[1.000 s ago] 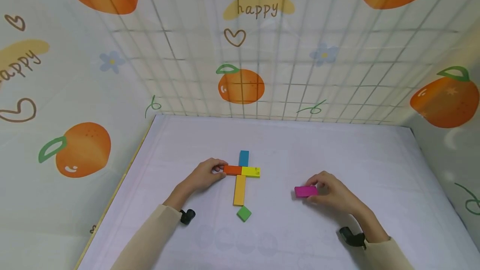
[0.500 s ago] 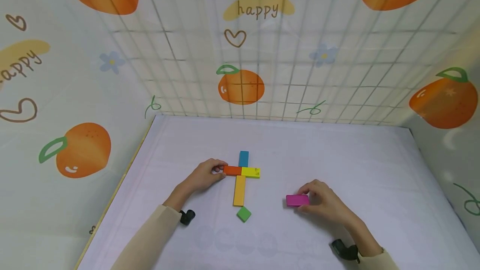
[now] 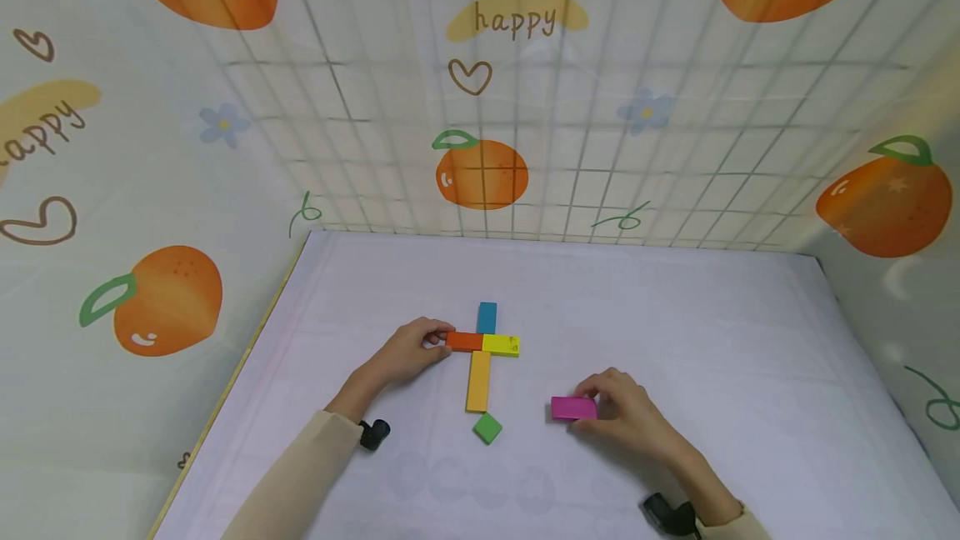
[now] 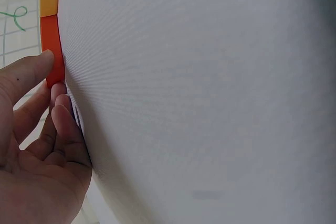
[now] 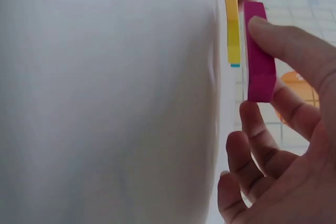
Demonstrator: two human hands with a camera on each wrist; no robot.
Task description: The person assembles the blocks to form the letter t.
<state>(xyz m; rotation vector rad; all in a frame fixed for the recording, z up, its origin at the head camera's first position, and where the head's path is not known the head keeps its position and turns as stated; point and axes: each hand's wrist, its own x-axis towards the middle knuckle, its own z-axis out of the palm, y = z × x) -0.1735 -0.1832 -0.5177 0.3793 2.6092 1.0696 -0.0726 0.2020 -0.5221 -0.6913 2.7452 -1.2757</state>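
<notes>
My left hand (image 3: 407, 352) pinches the outer end of an orange-red rectangular block (image 3: 463, 342) between thumb and fingers; the left wrist view shows the thumb on that block (image 4: 52, 40). Its other end meets a yellow block (image 3: 501, 346). Above their joint is a blue block (image 3: 487, 317), below it a long orange-yellow block (image 3: 477, 382), making a cross. A green square block (image 3: 487, 428) sits cornerwise at the foot. To the right, my right hand (image 3: 626, 415) pinches a magenta rectangular block (image 3: 572, 408) by its right end, close over the table.
The white tabletop (image 3: 712, 323) carries all the blocks. Behind it rises a fabric wall (image 3: 360, 140) printed with oranges, hearts and grid lines, with more fabric at both sides. A small black wrist camera (image 3: 667, 515) is worn on each wrist.
My right hand has carried the magenta block left and slightly toward me, closer to the cross of blocks. The left hand stays on the orange-red block, and the cross has not shifted.
</notes>
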